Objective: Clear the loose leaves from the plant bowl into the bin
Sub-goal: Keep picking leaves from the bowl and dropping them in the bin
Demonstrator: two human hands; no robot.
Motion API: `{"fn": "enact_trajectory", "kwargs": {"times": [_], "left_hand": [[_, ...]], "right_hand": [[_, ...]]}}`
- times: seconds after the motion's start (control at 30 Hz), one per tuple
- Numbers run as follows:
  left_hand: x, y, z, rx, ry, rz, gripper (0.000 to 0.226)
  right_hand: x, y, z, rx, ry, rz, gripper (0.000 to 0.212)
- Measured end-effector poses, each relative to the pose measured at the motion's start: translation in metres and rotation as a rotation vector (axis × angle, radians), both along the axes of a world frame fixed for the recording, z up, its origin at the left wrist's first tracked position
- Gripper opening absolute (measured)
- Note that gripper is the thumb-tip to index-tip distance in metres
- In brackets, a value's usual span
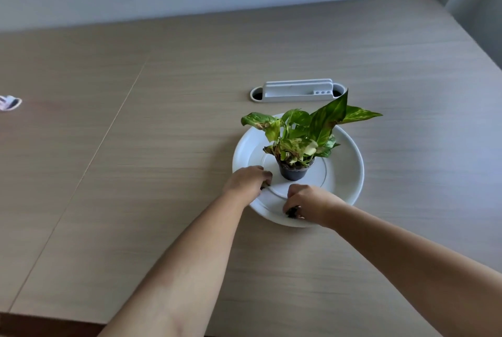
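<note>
Gathering loose leaves from the bowl's near rim

Left hand [248, 179] curls shut on a dark scrap at the near-left of the white plant bowl [350, 173], which sits right of centre on the surface [135, 173]; right hand [307, 202] pinches dark leaves [293, 211] at the near rim. Their long axis is unclear. Next, probably lifting both handfuls away; no bin is visible.

Both forearms bare from frame edge to wrist, no sleeves in view. Left hand [248, 179] & right hand [308, 201]: no gloves, no rings, no watch or band at either wrist. Fingertips mostly hidden, nails can't be made out.
</note>
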State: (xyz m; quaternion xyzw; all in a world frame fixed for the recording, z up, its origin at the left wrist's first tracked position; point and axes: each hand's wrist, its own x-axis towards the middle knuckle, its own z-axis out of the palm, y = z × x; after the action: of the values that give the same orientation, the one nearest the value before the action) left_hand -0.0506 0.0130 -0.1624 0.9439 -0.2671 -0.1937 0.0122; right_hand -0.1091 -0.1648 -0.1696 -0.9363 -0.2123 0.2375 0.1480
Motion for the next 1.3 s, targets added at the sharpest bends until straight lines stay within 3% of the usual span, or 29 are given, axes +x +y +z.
{"fn": "enact_trajectory", "kwargs": {"times": [0.17, 0.27, 0.33, 0.43, 0.53, 0.83, 1.3], "left_hand": [[0.005, 0.001, -0.011, -0.105, 0.030, 0.114, 0.014], [0.004, 0.000, -0.013, -0.207, 0.002, 0.208, 0.021], [0.003, 0.003, -0.008, -0.432, -0.017, 0.443, 0.021], [0.002, 0.014, 0.006, -0.933, 0.108, 0.867, 0.017], [-0.004, 0.027, 0.015, -1.208, 0.246, 1.042, 0.020], [-0.020, 0.028, 0.011, -1.290, 0.437, 1.082, 0.018], [-0.096, -0.124, 0.030, -1.131, 0.682, 0.708, 0.023]], "right_hand": [[0.003, -0.002, -0.005, 0.073, 0.026, -0.094, 0.020], [0.002, 0.000, -0.004, 0.093, 0.044, -0.207, 0.023], [0.003, -0.003, -0.004, 0.169, 0.048, -0.332, 0.022], [0.005, -0.011, 0.002, 0.413, 0.139, -0.635, 0.017], [0.006, -0.013, 0.011, 0.568, 0.199, -0.777, 0.017], [-0.015, -0.015, 0.016, 0.666, 0.194, -0.960, 0.010], [-0.129, -0.141, 0.047, 0.925, -0.030, -1.328, 0.019]]}}
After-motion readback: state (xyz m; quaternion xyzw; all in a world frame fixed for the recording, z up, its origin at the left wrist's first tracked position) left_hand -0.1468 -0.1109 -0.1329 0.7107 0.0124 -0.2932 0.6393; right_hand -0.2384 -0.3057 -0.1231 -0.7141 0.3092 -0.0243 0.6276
